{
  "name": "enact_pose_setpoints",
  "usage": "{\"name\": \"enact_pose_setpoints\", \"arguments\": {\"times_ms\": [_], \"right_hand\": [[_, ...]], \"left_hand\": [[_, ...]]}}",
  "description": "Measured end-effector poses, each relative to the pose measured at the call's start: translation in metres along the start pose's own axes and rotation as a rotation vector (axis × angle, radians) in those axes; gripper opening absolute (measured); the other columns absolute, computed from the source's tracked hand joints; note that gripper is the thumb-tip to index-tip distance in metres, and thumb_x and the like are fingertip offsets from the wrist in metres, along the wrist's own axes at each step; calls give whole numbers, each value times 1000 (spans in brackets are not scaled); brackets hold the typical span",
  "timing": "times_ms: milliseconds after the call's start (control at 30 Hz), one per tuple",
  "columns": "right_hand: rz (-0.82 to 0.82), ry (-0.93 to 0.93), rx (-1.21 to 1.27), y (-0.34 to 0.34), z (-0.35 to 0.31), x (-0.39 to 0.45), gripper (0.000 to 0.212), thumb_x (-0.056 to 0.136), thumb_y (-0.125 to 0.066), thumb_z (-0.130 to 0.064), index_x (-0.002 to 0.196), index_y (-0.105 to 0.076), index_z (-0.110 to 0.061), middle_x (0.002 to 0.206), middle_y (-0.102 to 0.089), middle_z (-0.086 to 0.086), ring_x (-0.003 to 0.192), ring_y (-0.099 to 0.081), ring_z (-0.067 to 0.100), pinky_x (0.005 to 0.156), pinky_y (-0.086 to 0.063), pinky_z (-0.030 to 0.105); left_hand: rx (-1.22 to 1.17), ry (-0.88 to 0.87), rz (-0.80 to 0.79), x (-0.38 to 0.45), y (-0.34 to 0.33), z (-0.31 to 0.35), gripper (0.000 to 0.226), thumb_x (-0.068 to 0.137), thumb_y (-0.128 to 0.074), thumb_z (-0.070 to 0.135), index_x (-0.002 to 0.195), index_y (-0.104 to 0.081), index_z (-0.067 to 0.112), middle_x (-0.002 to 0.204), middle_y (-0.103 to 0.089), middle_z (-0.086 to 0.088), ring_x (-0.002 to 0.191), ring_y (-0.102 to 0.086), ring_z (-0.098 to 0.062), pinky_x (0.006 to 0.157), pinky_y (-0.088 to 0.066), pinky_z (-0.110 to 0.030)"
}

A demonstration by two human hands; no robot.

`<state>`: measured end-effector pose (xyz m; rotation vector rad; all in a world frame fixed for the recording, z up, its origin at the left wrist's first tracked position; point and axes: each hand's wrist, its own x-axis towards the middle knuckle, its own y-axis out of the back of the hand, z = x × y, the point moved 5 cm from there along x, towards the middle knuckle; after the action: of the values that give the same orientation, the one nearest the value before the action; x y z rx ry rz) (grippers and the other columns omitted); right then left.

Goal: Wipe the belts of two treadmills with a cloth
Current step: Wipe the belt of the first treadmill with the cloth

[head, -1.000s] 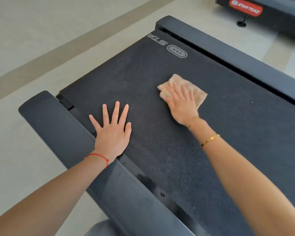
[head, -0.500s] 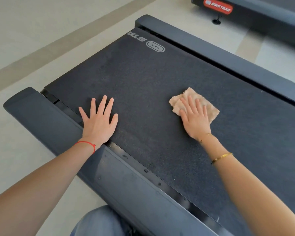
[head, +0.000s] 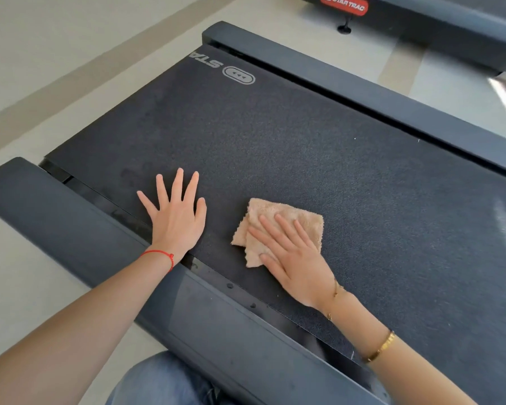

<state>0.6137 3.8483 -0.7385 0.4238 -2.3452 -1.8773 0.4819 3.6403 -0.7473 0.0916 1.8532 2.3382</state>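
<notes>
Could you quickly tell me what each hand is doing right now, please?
Left hand: open, flat on the treadmill belt, holding nothing.
Right hand: open, palm pressing the beige cloth onto the belt.

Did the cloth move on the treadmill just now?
Yes. The cloth slid across the belt, away from the far rail toward the resting left hand.

Belt (head: 304, 147): dark grey, grainy, flat, white logo at far end. Cloth (head: 278, 220): tan terry, folded, lying flat on belt nr its near-left edge. 2nd treadmill (head: 450, 21) top right, apart.
</notes>
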Motion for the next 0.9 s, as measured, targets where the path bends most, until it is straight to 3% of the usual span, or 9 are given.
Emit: {"name": "enact_pose_setpoints", "arguments": {"times_ms": [333, 533, 733, 900], "right_hand": [[80, -406, 55, 38, 136, 77, 52, 106, -21, -43, 157, -10, -36, 165, 1, -9, 153, 5, 23, 123, 6, 43], [73, -567, 62, 59, 190, 161, 54, 106, -11, -45, 157, 0, -34, 166, 7, -4, 152, 9, 25, 122, 7, 45], [57, -533, 65, 66, 188, 252, 54, 105, -8, -43, 157, -1, -31, 166, 5, -4, 152, 8, 26, 122, 9, 47], [0, -286, 34, 58, 112, 335, 52, 106, -10, -39, 158, -5, -32, 166, -2, -1, 152, 4, 30, 122, 5, 49]], "left_hand": [[35, -31, 35, 8, -5, 7, 58, 103, -33, 38, 158, -16, 35, 167, -12, -1, 153, -1, -38, 114, 0, -74], [100, -44, 24, 11, -10, 7, 59, 102, -20, 40, 159, -10, 34, 167, -10, -3, 152, -5, -41, 112, -6, -76], [152, -35, 14, 14, -13, 7, 63, 98, -14, 44, 160, -6, 33, 168, -8, -3, 152, -5, -41, 111, -10, -77], [157, -38, 34, 15, -13, 7, 63, 98, -18, 44, 159, -8, 34, 167, -11, -3, 152, -8, -41, 111, -10, -76]]}}
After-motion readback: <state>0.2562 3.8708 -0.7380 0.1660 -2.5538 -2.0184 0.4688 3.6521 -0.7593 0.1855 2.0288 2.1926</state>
